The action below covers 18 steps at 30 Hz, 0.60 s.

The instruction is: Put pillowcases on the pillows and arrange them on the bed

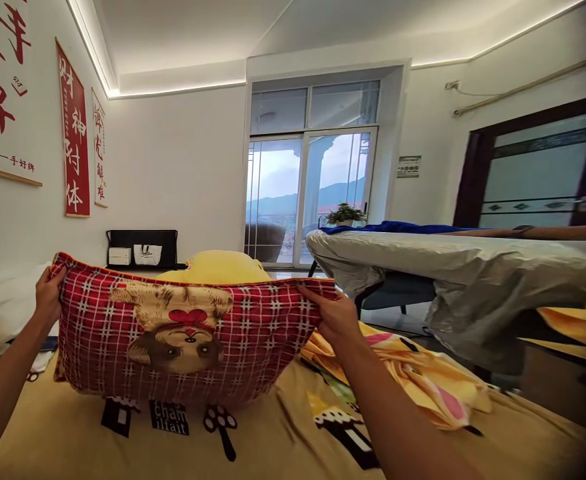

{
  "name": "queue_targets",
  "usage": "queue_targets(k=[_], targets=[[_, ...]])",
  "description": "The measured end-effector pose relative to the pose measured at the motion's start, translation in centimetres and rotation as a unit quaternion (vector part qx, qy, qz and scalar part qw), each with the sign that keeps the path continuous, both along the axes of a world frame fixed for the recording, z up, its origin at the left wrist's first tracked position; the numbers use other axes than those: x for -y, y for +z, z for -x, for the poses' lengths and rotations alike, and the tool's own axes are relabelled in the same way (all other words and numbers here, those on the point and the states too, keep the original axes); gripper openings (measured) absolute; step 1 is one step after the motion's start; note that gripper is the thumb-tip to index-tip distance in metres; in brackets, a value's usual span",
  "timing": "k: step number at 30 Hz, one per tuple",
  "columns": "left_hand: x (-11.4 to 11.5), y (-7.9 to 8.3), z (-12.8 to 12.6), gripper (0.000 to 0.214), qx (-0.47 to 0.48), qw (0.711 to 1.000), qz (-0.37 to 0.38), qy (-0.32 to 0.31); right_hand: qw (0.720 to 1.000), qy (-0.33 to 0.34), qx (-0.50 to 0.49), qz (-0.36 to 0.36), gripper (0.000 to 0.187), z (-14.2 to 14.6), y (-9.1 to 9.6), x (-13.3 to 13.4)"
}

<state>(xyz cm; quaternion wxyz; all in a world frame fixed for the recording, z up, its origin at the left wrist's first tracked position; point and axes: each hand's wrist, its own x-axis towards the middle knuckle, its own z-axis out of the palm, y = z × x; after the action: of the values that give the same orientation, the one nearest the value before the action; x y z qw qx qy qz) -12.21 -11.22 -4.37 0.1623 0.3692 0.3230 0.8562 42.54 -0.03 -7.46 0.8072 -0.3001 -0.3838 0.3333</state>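
A red plaid pillow (257,333) with a teddy bear print hangs between my two hands, the bear upside down. Its upper left corner is gripped by my left hand (50,293), fingers closed on the cloth. At the upper right corner my right hand (335,313) pinches the edge, thumb on the near side. The pillow's lower part is just over a tan printed bedspread (173,453); whether it touches cannot be told. To the right of it lies a crumpled yellow cloth (423,380) with pink and black patches.
A yellow cushion (227,267) shows behind the pillow, and white bedding (3,300) lies at the left. On the right stands a table with a pale cover (447,257), a person's forearm (563,233) resting over it. A dark chair (397,293) sits beneath.
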Motion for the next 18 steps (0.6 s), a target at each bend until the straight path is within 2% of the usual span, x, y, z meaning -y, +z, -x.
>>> queue_targets(k=[2, 3, 4, 6, 7, 9, 11, 13, 14, 16, 18], targets=[[0.5, 4.8, -0.9, 0.042, -0.009, 0.998, -0.060, 0.015, 1.000, -0.008, 0.008, 0.009, 0.046, -1.2, 0.6, 1.0], [0.8, 7.4, -1.6, 0.039, -0.017, 0.995, -0.092, 0.032, 0.998, 0.012, 0.055, 0.029, 0.046, -1.6, 0.6, 1.7], [1.1, 9.9, -2.4, 0.037, -0.028, 0.991, -0.121, 0.051, 0.989, 0.046, 0.132, 0.050, 0.044, -1.7, 0.4, 2.3], [2.1, 14.4, -4.2, 0.037, -0.078, 0.977, -0.171, 0.106, 0.946, 0.103, 0.297, 0.085, 0.041, -1.7, -0.5, 3.4], [2.6, 16.4, -5.1, 0.038, -0.114, 0.966, -0.191, 0.133, 0.929, 0.101, 0.343, 0.090, 0.039, -1.5, -1.2, 3.8], [3.5, 19.5, -6.4, 0.038, -0.182, 0.944, -0.222, 0.161, 0.933, 0.041, 0.345, 0.090, 0.040, -0.8, -2.6, 4.1], [4.3, 21.7, -7.0, 0.036, -0.221, 0.936, -0.236, 0.137, 0.941, 0.020, 0.322, 0.097, 0.041, 0.3, -4.1, 4.0], [4.9, 23.1, -7.0, 0.036, -0.226, 0.943, -0.223, 0.097, 0.939, 0.072, 0.325, 0.090, 0.039, 1.5, -5.4, 3.5], [5.3, 23.6, -6.8, 0.037, -0.228, 0.946, -0.211, 0.089, 0.944, 0.087, 0.309, 0.079, 0.039, 2.1, -5.8, 3.2], [6.1, 24.2, -6.3, 0.041, -0.230, 0.951, -0.185, 0.093, 0.967, 0.065, 0.240, 0.049, 0.042, 3.0, -6.4, 2.5], [7.2, 24.7, -5.7, 0.041, -0.248, 0.949, -0.173, 0.087, 0.972, 0.070, 0.220, 0.030, 0.048, 3.7, -6.6, 2.0]])
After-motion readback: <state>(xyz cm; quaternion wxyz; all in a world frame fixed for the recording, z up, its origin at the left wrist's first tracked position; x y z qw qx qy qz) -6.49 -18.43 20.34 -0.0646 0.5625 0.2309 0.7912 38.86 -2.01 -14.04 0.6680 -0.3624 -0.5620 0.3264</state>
